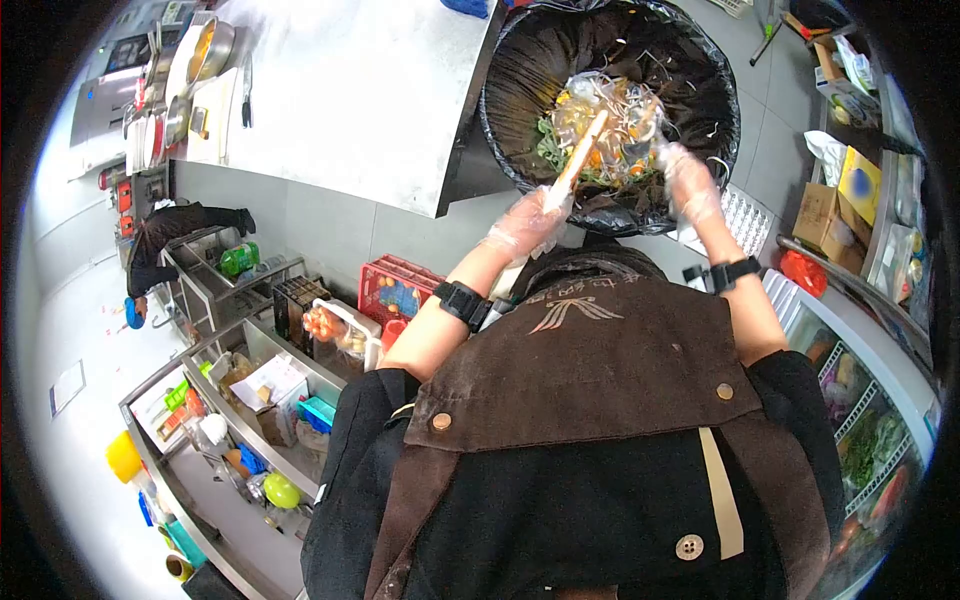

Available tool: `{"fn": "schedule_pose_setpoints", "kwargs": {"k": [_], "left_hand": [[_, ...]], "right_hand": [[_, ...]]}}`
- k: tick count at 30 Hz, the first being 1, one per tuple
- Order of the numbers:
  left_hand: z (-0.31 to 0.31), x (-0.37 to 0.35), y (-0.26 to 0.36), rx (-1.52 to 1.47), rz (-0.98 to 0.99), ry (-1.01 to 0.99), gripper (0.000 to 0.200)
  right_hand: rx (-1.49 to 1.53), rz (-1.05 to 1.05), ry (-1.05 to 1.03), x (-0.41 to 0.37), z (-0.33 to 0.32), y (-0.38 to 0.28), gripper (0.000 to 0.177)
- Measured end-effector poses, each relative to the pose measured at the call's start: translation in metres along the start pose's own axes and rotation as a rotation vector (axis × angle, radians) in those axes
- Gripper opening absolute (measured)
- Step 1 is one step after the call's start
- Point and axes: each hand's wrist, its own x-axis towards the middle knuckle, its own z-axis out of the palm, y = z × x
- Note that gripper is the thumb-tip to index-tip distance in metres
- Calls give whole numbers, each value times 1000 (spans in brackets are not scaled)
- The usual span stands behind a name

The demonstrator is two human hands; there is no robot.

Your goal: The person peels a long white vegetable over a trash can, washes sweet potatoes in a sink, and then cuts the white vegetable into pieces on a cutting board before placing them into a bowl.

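In a clear plastic glove, my left hand (530, 220) is closed around a long, pale, stick-shaped piece that looks like a peeled root vegetable (580, 160). It points up and away over a large bin lined with a black bag (510, 110). My right hand (692, 188), also in a clear glove, is at the bin's right side, apart from the pale piece. Its fingers are curled and slightly blurred; what they hold, if anything, cannot be made out. Below both hands lie food scraps (610, 120) with pale strips, green leaves and orange bits.
A steel worktable (350, 80) stands left of the bin, with a knife (247, 95) and a metal bowl (212, 50). Crates, including a red one (385, 285), sit lower left. Cardboard boxes (830, 220) and a glass-topped fridge (860, 400) are at right. Another person (165, 240) is far left.
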Motion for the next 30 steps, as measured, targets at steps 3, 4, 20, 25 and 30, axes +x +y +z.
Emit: {"fn": "schedule_pose_setpoints", "kwargs": {"k": [3, 4, 20, 25, 30], "left_hand": [[-4, -1, 3, -312, -160, -192, 19], [-2, -4, -1, -416, -149, -159, 29], [4, -3, -2, 114, -76, -84, 39], [0, 8, 8, 111, -22, -74, 36], [1, 5, 3, 110, -70, -109, 34]], "right_hand": [[-295, -151, -258, -18, 5, -56, 26], [-106, -303, -140, -30, 1, -77, 28], [107, 119, -191, -7, 17, -7, 23], [12, -151, -205, -21, 23, -56, 30], [20, 278, -101, 11, 10, 11, 26]]}}
